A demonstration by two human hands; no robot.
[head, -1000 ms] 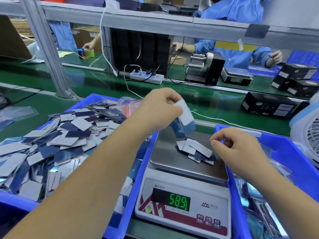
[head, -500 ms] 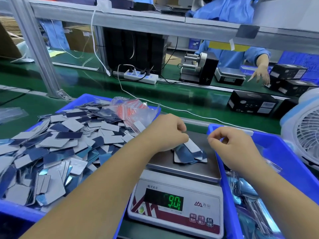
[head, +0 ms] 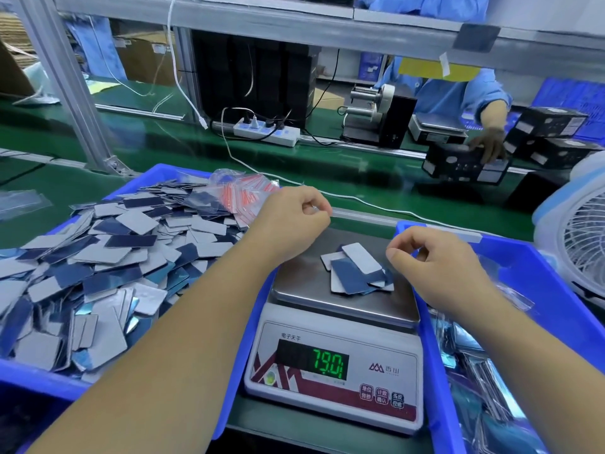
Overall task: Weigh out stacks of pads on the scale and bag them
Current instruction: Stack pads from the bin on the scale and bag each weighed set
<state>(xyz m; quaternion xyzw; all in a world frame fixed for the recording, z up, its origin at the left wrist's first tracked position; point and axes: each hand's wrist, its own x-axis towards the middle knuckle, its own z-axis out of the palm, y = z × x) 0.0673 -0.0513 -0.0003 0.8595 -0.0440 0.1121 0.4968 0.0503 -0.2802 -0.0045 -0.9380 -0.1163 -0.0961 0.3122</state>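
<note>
We see a small heap of pads lying on the steel pan of the scale, whose display reads 79.0. Our left hand hovers above the pan's far left corner, fingers curled loosely with nothing visibly gripped. Our right hand hangs just right of the heap, thumb and forefinger near each other, also empty. Loose pads fill the left blue bin; the right blue bin holds bagged ones.

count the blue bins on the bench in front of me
2. One blue bin sits left of the scale, heaped with loose pads. The other blue bin sits right of the scale, holding bagged pads. Both run past the frame edges.
</note>
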